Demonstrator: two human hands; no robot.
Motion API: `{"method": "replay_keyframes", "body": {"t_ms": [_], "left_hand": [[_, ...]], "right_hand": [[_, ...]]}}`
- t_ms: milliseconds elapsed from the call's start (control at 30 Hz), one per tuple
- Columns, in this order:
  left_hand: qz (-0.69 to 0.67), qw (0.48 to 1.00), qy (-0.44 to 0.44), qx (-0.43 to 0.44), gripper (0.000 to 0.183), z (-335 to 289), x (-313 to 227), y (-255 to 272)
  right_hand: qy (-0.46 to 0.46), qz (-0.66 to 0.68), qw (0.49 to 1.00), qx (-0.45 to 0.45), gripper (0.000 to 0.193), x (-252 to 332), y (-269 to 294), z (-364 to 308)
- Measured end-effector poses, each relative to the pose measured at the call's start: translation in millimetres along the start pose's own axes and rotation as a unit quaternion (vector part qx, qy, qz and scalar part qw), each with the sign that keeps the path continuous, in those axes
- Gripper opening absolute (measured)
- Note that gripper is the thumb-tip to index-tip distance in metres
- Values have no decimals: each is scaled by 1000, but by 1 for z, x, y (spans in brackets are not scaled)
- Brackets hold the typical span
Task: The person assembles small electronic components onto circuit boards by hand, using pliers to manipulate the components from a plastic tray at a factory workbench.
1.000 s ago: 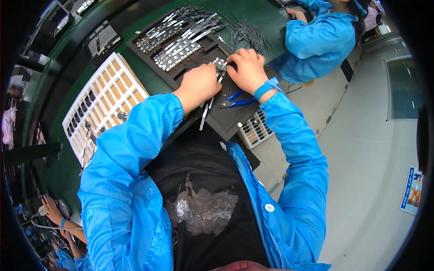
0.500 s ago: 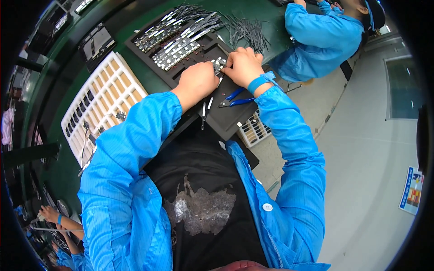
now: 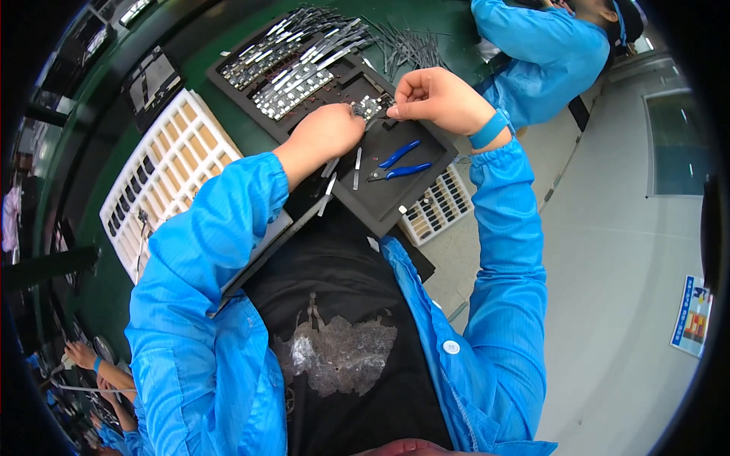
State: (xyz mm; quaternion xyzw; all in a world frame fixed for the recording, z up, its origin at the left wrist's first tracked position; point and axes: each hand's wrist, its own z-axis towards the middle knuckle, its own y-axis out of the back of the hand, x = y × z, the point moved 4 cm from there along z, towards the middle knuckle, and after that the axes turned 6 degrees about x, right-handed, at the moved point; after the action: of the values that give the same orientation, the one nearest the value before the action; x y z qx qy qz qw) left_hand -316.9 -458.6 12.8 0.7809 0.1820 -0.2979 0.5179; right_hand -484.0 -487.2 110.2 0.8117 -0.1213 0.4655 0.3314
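Note:
My left hand (image 3: 323, 135) is closed on a small circuit board (image 3: 368, 108), holding it over the black foam tray (image 3: 384, 207). At the board's right end is my right hand (image 3: 445, 102), thumb and forefinger pinched together and the other fingers curled. Whatever lies between those fingertips is too small to make out. Just below the hands, blue-handled nippers (image 3: 399, 172) lie with their handles apart. A narrow silvery strip (image 3: 357, 169) rests on the tray left of the nippers, and another strip (image 3: 327, 194) lies across the tray's near edge.
Several circuit boards with long strips (image 3: 293, 95) fill the tray's far part. Thin dark strips (image 3: 411, 49) are heaped behind it. A white compartment tray (image 3: 171, 144) stands left, a smaller white one (image 3: 437, 205) lower right. A co-worker's blue sleeve (image 3: 525, 34) is at far right.
My right hand has drawn back to the right, and its wrist is raised. My left hand has shifted slightly left with the board. The loose strips near it lie differently.

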Motion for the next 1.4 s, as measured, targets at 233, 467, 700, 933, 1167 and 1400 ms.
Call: {"method": "replay_keyframes", "body": {"t_ms": [233, 467, 700, 933, 1167, 1400], "left_hand": [[-265, 956, 55, 113, 53, 16, 21, -4], [-279, 949, 67, 130, 59, 15, 20, 3], [-331, 930, 82, 135, 65, 20, 27, -3], [25, 999, -28, 25, 42, -3, -3, 7], [119, 990, -72, 0, 38, -12, -12, 0], [85, 996, -32, 10, 33, -5, -4, -3]], "right_hand": [[69, 140, 976, 150, 18, 32, -13, -10], [-17, 94, 990, 105, 18, 43, -26, -2], [-156, -78, 984, -26, 18, -51, -15, 49], [-129, -292, 946, -54, 20, -47, -14, 65], [-142, -407, 886, -169, 21, -46, -18, 57], [-170, -399, 887, -161, 23, -49, -24, 59]]}}
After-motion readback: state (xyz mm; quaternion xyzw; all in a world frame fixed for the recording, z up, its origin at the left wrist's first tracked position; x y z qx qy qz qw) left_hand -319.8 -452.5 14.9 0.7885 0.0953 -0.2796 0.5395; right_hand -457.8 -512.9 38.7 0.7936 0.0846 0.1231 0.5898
